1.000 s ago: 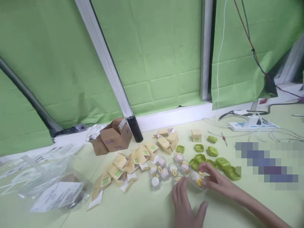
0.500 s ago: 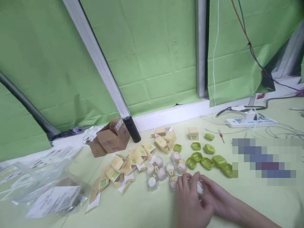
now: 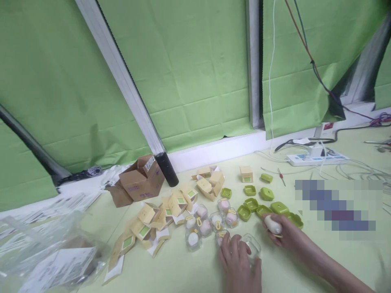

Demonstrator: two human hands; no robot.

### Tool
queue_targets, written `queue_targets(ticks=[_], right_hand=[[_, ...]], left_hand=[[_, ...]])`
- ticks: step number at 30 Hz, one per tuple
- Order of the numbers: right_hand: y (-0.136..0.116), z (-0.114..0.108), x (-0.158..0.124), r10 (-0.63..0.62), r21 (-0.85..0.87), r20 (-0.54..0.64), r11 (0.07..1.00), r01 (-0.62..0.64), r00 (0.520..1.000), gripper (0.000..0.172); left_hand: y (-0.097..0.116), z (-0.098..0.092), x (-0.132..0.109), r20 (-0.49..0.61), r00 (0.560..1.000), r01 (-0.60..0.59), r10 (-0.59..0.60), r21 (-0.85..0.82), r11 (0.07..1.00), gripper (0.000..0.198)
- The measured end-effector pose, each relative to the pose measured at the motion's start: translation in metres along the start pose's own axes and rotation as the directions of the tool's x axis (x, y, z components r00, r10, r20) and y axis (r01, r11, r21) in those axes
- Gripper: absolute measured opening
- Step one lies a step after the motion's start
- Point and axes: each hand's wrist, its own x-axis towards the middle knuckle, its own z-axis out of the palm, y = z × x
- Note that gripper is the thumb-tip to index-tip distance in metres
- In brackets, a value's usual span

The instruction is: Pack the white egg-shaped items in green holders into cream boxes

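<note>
In my right hand is a small white rounded object with a yellow bit under it, gripped between thumb and fingers. My left hand holds a clear plastic case, which looks hollow, between its fingers and thumb at the table. Just past the left fingertips lies a clear case with a yellow loop. Several clear cases with pink or white rounded things cluster to the left. Green square trays and lids lie beyond the right hand, which partly covers one tray.
Opened cream cardboard boxes are strewn at the left, with a brown carton behind. A clear plastic bag lies far left. One upright cream box, a power strip and cables are at the back right.
My hands have moved apart. The right one has lifted the white object away to the right, while the left stays low with the clear case, which now shows hollow.
</note>
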Motion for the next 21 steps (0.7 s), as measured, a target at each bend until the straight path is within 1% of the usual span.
queue_targets(ticks=[1,2,3,4,5,6,7,8,9,10,11,12,13,14,15,16,18,19,21], right_hand=[[-0.003,-0.006,-0.003,-0.040,-0.104,-0.006,0.994,0.039,0.999,0.019],[-0.004,-0.012,-0.007,-0.099,-0.255,-0.001,0.962,0.096,0.995,0.020],[-0.005,-0.016,-0.012,-0.166,-0.435,0.028,0.886,0.162,0.986,0.022],[-0.006,-0.019,-0.016,-0.225,-0.609,0.085,0.760,0.230,0.971,0.023],[-0.005,-0.021,-0.020,-0.261,-0.741,0.158,0.606,0.289,0.952,0.023],[-0.003,-0.021,-0.023,-0.267,-0.820,0.227,0.467,0.332,0.937,0.023],[-0.001,-0.022,-0.025,-0.254,-0.853,0.275,0.380,0.357,0.927,0.022],[0.002,-0.023,-0.026,-0.246,-0.869,0.302,0.328,0.372,0.921,0.023],[0.005,-0.024,-0.025,-0.256,-0.877,0.305,0.300,0.375,0.917,0.024],[0.007,-0.027,-0.023,-0.301,-0.881,0.282,0.294,0.370,0.911,0.027],[0.009,-0.030,-0.020,-0.366,-0.878,0.246,0.307,0.366,0.897,0.030],[0.009,-0.034,-0.017,-0.438,-0.863,0.206,0.340,0.373,0.875,0.034],[0.007,-0.037,-0.013,-0.503,-0.833,0.161,0.392,0.390,0.849,0.036],[0.004,-0.040,-0.011,-0.544,-0.788,0.117,0.459,0.411,0.831,0.037],[-0.002,-0.041,-0.009,-0.550,-0.730,0.086,0.532,0.428,0.831,0.036],[-0.008,-0.041,-0.008,-0.525,-0.668,0.065,0.609,0.428,0.849,0.036],[-0.023,-0.035,-0.010,-0.417,-0.564,0.047,0.739,0.369,0.908,0.038],[-0.031,-0.029,-0.011,-0.363,-0.522,0.046,0.786,0.332,0.931,0.039],[-0.042,-0.017,-0.010,-0.299,-0.443,0.053,0.848,0.291,0.953,0.040]], left_hand=[[0.001,-0.003,0.002,0.013,1.000,0.000,0.000,0.030,1.000,0.022],[0.004,-0.008,0.006,0.027,1.000,-0.005,0.003,0.054,0.999,0.025],[0.008,-0.014,0.013,0.057,0.998,-0.022,0.018,0.071,0.997,0.028],[0.013,-0.019,0.024,0.095,0.995,-0.048,0.040,0.084,0.995,0.031],[0.018,-0.024,0.037,0.152,0.986,-0.079,0.064,0.094,0.992,0.026],[0.024,-0.026,0.052,0.246,0.964,-0.125,0.097,0.103,0.987,0.023],[0.028,-0.025,0.069,0.307,0.945,-0.157,0.113,0.125,0.980,0.024],[0.031,-0.022,0.085,0.358,0.926,-0.184,0.122,0.142,0.973,0.024],[0.033,-0.016,0.100,0.390,0.911,-0.201,0.136,0.129,0.971,0.022],[0.033,-0.009,0.114,0.410,0.901,-0.205,0.141,0.115,0.972,0.019],[0.032,-0.001,0.124,0.431,0.890,-0.207,0.147,0.096,0.974,0.016],[0.030,0.006,0.132,0.445,0.882,-0.205,0.155,0.068,0.976,0.011],[0.028,0.011,0.137,0.452,0.877,-0.200,0.164,0.032,0.979,0.007],[0.026,0.013,0.140,0.450,0.876,-0.190,0.175,-0.012,0.982,0.008],[0.025,0.013,0.140,0.439,0.879,-0.175,0.186,-0.064,0.982,0.011],[0.025,0.010,0.139,0.421,0.887,-0.154,0.192,-0.123,0.980,0.013],[0.028,-0.003,0.134,0.372,0.910,-0.086,0.182,-0.259,0.962,0.010],[0.029,-0.011,0.131,0.354,0.921,-0.039,0.164,-0.334,0.942,0.011],[0.033,-0.026,0.123,0.343,0.933,0.072,0.109,-0.474,0.877,0.023]])
